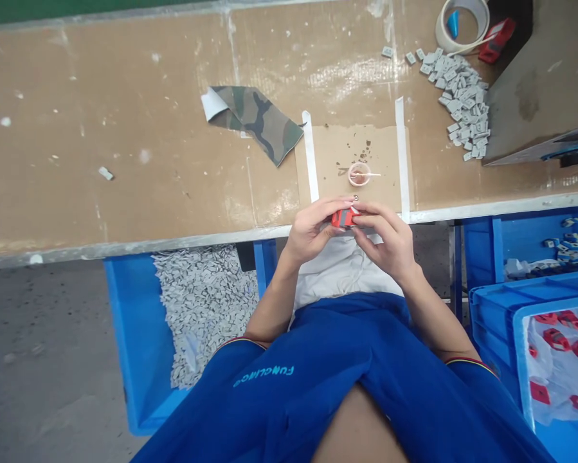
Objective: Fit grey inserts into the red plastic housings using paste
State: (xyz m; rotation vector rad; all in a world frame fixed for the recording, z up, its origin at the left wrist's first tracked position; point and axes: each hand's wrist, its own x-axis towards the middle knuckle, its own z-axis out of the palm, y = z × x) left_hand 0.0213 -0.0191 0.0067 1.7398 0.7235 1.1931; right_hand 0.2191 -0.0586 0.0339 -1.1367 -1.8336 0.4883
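Note:
A small red toy car (343,218) with a grey stripe is held over the table's front edge. My left hand (309,230) closes around its left side, fingers over the top and thumb below. Fingertips of my right hand (389,239) press on the car's right end and hide part of it. Just beyond the hands stands a small round cup (359,174) with reddish-brown contents and a white stick across it. Dark crumbs and stains surround the cup on a cardboard sheet (385,145) between two white tape strips.
Camouflage cloth (260,119) lies left of the cardboard. Many grey pieces (462,96) are heaped at right, near a tape roll (440,29), another red car (497,40) and a large box (544,83). Below are blue bins of grey pieces (206,302) and red cars (556,339).

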